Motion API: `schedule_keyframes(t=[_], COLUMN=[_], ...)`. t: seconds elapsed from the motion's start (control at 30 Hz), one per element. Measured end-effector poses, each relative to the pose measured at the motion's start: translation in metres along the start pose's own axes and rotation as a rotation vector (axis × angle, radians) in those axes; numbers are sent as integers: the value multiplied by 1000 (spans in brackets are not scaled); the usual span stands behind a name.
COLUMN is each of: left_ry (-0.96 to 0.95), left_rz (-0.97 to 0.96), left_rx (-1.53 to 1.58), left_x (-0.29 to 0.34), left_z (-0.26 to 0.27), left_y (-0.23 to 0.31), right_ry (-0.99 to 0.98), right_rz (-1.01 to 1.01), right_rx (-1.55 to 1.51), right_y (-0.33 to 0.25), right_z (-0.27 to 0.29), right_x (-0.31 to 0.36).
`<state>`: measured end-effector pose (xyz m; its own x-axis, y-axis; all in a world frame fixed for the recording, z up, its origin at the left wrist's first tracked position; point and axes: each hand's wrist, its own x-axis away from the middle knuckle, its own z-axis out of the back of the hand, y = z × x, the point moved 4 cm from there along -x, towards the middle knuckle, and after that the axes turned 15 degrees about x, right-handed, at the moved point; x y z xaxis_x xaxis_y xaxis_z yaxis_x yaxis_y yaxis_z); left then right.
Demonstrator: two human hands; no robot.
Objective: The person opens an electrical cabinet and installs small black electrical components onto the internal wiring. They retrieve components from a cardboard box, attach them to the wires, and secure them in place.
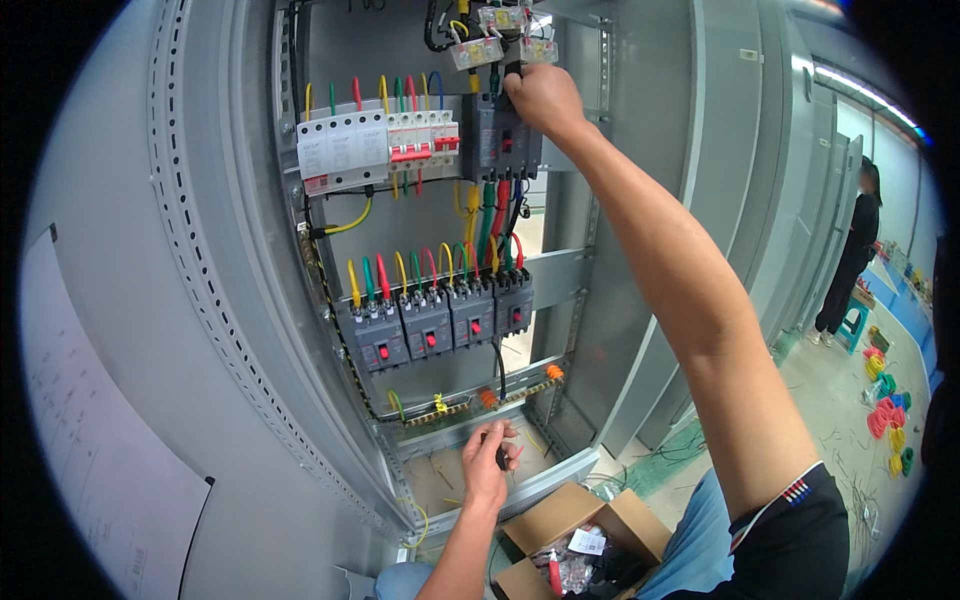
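Observation:
My right hand (548, 98) is raised to the top of a large dark grey circuit breaker (508, 143) inside the cabinet. Its fingers are closed at a black piece by the breaker's upper end, mostly hidden by the hand. Just above hang clear-covered blocks (476, 53) with yellow inside. Lower down, my left hand (488, 466) is curled around a small black object (502, 456) whose kind I cannot make out. It is held in front of the cabinet's bottom opening, below a row of dark grey breakers (430, 327) with red levers and coloured wires.
White modular breakers (345, 150) sit on the upper left rail. A busbar strip (440, 412) crosses the cabinet low down. An open cardboard box (560, 515) of bagged parts stands by my knees. Wire coils (880, 418) lie on the floor at right; a person in black (858, 245) stands beyond.

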<state>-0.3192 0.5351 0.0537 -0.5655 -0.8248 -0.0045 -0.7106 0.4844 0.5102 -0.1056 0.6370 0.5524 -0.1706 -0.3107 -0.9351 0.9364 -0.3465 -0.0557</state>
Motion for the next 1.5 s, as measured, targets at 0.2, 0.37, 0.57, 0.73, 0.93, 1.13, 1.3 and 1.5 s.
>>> schedule_keyframes(t=[0.2, 0.37, 0.57, 0.73, 0.93, 1.13, 1.3, 1.5], left_ry=[-2, 12, 53, 50, 81, 61, 61, 40], left_rz=[29, 43, 25, 72, 77, 72, 102, 101], left_rx=[-17, -5, 16, 26, 50, 78, 14, -10], left_x=[-4, -5, -12, -22, -27, -38, -37, -33], left_z=[-4, 1, 15, 3, 14, 21, 13, 17], left_y=[-12, -7, 0, -9, -13, -12, -13, -22], right_ry=[8, 478, 940, 1014, 899, 693, -3, -266], right_rz=[34, 47, 161, 111, 166, 56, -22, -123], right_rx=[-56, -340, -377, -331, -215, -502, -584, -720], right_y=[14, 11, -16, -30, -21, 32, 51, 43], right_z=[-4, 73, 126, 62, 31, 51, -8, -24], right_x=[-1, 5, 6, -17, -13, 9, 22, 21])
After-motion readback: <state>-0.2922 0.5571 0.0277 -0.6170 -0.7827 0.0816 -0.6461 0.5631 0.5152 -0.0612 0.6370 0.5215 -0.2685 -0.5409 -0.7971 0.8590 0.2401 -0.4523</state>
